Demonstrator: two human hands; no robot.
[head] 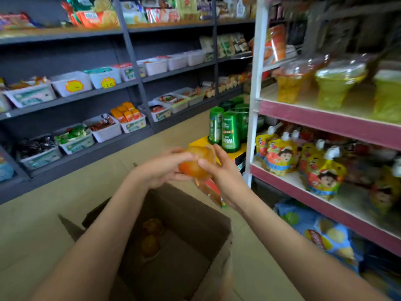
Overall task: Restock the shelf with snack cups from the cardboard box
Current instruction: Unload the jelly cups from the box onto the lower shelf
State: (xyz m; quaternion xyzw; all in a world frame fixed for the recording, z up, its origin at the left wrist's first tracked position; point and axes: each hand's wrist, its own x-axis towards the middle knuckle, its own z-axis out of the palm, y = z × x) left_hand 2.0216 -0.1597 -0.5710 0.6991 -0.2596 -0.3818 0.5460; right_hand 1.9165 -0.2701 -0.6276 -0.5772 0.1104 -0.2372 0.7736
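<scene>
The tan floor (43, 224) carries an open cardboard box (195, 231), with a few orange snack cups (150, 244) on its bottom. To the right, the pink-edged shelf (325, 121) holds orange and green cups (338, 83) in a row on its upper board, and spouted pouches (280, 157) stand on the board below

A yellow price sticker (74, 86) on a white bin (71, 83) reads "2"; other print is too blurred.

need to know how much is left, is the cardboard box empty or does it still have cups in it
Not empty: the cardboard box is open and nearly bare, with two or so orange cups on its floor.
</scene>
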